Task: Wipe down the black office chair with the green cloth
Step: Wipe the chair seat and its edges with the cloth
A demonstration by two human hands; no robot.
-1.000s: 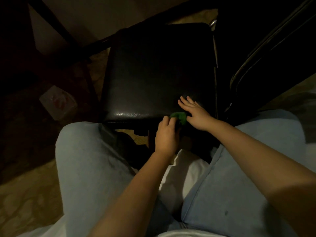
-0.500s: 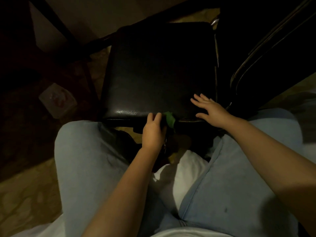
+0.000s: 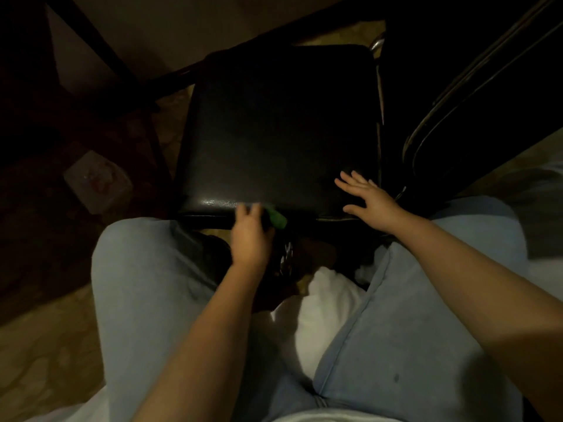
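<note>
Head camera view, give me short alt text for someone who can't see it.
A person's left hand presses a green cloth against the front edge of a black chair seat, while the right hand rests open-palmed near its right corner.

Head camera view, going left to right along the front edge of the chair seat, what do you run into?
Pale packet on the floor → left hand → green cloth → right hand → dark curved frame beside the seat.
</note>
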